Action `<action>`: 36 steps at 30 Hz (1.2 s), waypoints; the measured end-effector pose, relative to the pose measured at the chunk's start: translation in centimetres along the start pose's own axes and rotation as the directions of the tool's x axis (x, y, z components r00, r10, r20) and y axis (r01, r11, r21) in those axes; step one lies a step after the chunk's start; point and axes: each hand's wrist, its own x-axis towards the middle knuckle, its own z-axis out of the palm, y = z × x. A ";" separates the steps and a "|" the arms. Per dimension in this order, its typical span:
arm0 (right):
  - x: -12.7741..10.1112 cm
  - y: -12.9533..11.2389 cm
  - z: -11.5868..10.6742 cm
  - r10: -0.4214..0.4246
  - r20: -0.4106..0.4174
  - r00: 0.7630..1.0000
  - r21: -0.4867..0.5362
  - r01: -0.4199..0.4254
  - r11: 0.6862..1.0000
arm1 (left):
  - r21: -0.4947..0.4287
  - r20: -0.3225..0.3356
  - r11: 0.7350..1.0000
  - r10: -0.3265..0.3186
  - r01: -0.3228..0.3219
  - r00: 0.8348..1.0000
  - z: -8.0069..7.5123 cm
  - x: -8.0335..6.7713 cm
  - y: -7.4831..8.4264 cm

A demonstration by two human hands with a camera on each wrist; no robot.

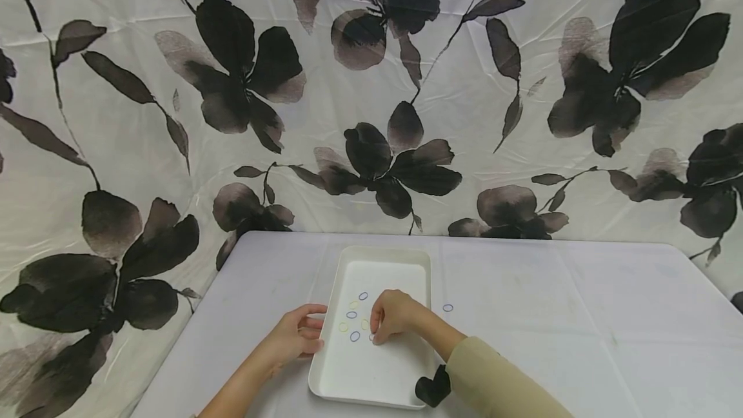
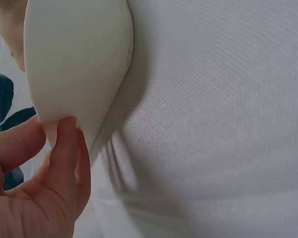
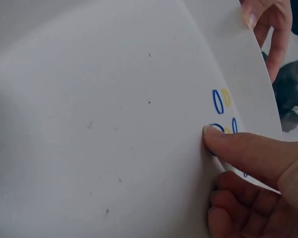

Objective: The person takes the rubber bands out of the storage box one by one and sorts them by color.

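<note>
My left hand [image 1: 296, 337] grips the left rim of the white tray [image 1: 371, 379], thumb and fingers pinching its edge. My right hand [image 1: 393, 316] rests inside the tray, fingers curled, fingertips [image 3: 211, 133] pressing the floor beside small blue and yellow bands [image 1: 355, 336]; whether one is pinched I cannot tell. One blue band [image 1: 447, 308] lies on the table [image 1: 580, 315], just right of the tray.

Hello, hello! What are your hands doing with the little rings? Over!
Left hand holds white tray rim. Right hand in tray, fingertip down by small blue and yellow rings. One blue ring outside, on the table.
</note>
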 end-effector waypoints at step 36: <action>-0.7 0.3 -3.4 0.027 -0.017 0.999 0.243 -0.022 0.970 | 0.055 -0.022 0.998 0.025 -0.024 0.999 0.3 -0.1 0.2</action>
